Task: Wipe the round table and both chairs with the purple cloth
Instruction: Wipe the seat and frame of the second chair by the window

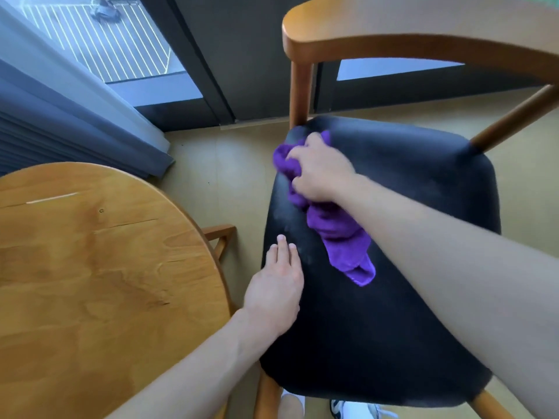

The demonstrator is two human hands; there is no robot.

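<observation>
In the head view, the right hand [320, 169] clenched the crumpled purple terry cloth [338, 228] against the far left corner of the black padded seat of the curved-back wooden chair [423, 182]. The left hand [276, 285] lay flat, fingers straight, on the seat's left edge, beside the round varnished wooden table [99, 267].

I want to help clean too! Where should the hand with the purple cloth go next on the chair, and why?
Probably a sweep toward the near edge. The right hand grips the purple cloth at the black seat's far corner, pale dusty smears show near the left hand resting flat.
</observation>
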